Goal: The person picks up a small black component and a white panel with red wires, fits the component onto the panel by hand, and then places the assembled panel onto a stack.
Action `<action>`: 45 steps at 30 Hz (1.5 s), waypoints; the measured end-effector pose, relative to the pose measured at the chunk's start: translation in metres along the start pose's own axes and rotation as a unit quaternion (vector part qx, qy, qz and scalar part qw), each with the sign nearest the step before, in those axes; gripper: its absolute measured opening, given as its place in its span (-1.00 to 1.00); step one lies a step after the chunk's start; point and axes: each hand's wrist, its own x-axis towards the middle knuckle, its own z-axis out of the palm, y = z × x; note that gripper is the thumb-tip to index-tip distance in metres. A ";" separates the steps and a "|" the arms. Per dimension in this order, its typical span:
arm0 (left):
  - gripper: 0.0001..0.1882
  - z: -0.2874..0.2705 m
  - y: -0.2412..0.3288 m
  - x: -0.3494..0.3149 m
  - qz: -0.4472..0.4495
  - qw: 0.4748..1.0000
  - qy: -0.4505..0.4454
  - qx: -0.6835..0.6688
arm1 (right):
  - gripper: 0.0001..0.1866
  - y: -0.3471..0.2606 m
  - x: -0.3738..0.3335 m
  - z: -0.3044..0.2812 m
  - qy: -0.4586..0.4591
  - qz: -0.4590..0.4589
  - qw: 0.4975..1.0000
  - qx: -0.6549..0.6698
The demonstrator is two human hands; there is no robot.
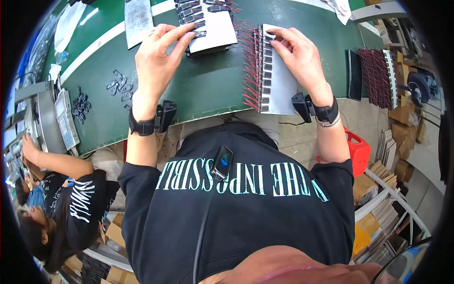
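My left hand (pixel 158 59) is closed, thumb and forefinger pinching a small black rectangular part (pixel 200 34) at the left edge of a white board (pixel 215 40). More such parts with red wires (pixel 189 10) lie in a row along that board's far side. To the right, a grey metal plate (pixel 279 90) carries a column of black rectangular parts (pixel 266 82), their red wires pointing left. My right hand (pixel 300 54) has its thumb and forefinger curled around the far end of that column. What sits between those fingertips is partly hidden.
Loose black parts lie in two piles (pixel 118 85) (pixel 81 106) on the green table (pixel 203 102), left. Another wired plate (pixel 378 78) sits far right beside a black tray (pixel 354 75). A co-worker (pixel 71 199) is at left; a red stool (pixel 357 151) stands at right.
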 end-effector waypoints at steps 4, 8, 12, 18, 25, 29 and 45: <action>-0.79 -0.006 0.008 -0.008 -0.005 0.997 0.079 0.004 | -0.82 0.012 0.002 0.001 -0.013 -0.038 0.999 -0.026; -0.87 -0.044 0.016 -0.028 -0.050 0.989 0.129 0.059 | -0.84 0.019 0.007 -0.013 -0.071 -0.037 0.996 -0.040; -0.88 -0.082 -0.018 -0.084 -0.112 0.985 0.051 0.122 | -0.83 0.014 0.008 -0.004 -0.101 -0.006 0.995 0.002; -0.84 -0.088 -0.026 -0.137 -0.086 0.962 -0.115 0.231 | -0.81 0.025 0.010 -0.012 -0.095 0.164 0.956 0.223; -0.84 -0.087 -0.056 -0.110 -0.050 0.963 -0.137 0.226 | -0.81 -0.023 0.022 -0.012 -0.097 0.190 0.848 0.485; -0.83 -0.087 -0.055 -0.075 -0.067 0.967 -0.161 0.183 | -0.80 -0.058 0.040 -0.005 -0.072 0.173 0.880 0.436; -0.86 -0.019 0.019 0.028 -0.196 0.922 0.026 -0.334 | -0.82 -0.064 0.060 -0.015 -0.080 0.235 0.795 0.553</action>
